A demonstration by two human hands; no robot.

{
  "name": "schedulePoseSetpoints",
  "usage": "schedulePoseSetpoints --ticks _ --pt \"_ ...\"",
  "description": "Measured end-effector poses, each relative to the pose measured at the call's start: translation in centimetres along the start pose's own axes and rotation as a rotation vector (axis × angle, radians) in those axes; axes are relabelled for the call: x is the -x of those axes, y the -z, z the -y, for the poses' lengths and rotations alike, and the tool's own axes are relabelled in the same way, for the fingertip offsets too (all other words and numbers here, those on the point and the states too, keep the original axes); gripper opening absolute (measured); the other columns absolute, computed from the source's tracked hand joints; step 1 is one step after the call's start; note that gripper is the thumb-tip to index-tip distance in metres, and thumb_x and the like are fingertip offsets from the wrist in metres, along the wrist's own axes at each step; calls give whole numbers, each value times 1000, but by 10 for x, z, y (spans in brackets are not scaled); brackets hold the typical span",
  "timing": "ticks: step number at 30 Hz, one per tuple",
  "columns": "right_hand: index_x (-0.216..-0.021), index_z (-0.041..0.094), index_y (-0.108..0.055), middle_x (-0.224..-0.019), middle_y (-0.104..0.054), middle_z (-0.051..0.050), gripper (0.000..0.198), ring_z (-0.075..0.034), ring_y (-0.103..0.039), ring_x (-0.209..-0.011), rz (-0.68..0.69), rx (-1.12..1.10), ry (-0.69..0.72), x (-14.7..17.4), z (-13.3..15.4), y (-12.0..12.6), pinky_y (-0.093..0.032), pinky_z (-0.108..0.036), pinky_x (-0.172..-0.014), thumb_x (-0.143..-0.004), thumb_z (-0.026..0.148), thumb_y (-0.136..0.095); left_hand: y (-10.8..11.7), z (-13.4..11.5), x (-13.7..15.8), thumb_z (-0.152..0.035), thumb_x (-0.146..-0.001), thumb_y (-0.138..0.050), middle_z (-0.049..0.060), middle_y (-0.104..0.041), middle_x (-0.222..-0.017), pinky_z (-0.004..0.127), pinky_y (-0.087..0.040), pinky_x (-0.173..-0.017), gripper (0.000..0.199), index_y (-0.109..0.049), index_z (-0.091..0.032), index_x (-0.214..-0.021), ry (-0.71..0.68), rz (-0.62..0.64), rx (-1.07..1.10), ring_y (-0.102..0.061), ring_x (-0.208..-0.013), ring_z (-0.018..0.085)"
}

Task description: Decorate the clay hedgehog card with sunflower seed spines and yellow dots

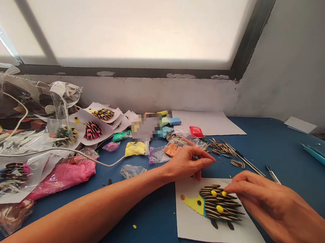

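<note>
A white card (191, 229) lies on the blue table with a hedgehog picture on it. The hedgehog has a yellow clay face (193, 204) and a back of striped sunflower seeds (223, 207). Yellow clay balls (219, 209) dot the seeds. My right hand (269, 203) pinches at a yellow clay ball (224, 193) on the upper right of the seeds, its fingertips touching the ball. Over the card's top edge is my left hand (191, 162), holding nothing that I can see, its fingers loosely apart.
Loose sunflower seeds (222, 149), a thin black-and-silver tool (244, 158) and a pen (272, 174) lie beyond the card. Clay packets, including yellow clay (135, 149), sit behind my left arm. Finished hedgehog cards (94, 129), a pink cloth (66, 175) and a white cable (56, 149) crowd the left.
</note>
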State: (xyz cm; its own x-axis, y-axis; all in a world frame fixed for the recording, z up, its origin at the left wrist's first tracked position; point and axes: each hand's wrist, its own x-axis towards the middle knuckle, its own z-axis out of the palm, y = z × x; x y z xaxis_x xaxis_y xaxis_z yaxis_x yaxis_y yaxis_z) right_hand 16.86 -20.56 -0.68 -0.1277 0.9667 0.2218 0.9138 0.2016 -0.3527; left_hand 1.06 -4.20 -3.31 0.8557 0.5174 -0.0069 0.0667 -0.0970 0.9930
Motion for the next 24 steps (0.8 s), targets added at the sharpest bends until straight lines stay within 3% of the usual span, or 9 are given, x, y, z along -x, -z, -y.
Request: schedulePoseSetpoints --ticks 6,12,17,24 --pt "-107 31 -68 -100 -65 -2 32 -10 -69 -72 5 143 98 3 -5 -1 -55 -15 -63 -94 21 -41 -1 -1 0 -22 -88 -59 -2 -58 -63 15 -42 -47 21 -71 -9 -99 -3 -7 20 -56 -46 6" --pt "-92 29 -67 -94 -64 -1 25 -10 -68 -70 -58 152 115 4 -2 -1 -54 -15 -59 -93 21 -42 -1 0 -1 -23 -87 -60 -2 -57 -66 15 -42 -45 19 -70 -9 -94 -7 0 36 -56 -46 5" --pt "-96 28 -67 -95 -66 -2 22 -12 -69 -73 -36 149 124 3 -6 1 -54 -17 -60 -93 22 -45 0 5 -2 -21 -85 -62 -3 -61 -68 15 -42 -45 19 -64 -12 -101 -52 20 94 -56 -44 5" --pt "-104 27 -69 -98 -71 -4 22 -17 -71 -78 -74 126 70 4 -9 2 -56 -20 -62 -92 29 -50 1 9 -4 -46 -73 -75 0 -64 -69 17 -42 -43 39 -58 -12 -81 -76 64 168 -55 -43 5"
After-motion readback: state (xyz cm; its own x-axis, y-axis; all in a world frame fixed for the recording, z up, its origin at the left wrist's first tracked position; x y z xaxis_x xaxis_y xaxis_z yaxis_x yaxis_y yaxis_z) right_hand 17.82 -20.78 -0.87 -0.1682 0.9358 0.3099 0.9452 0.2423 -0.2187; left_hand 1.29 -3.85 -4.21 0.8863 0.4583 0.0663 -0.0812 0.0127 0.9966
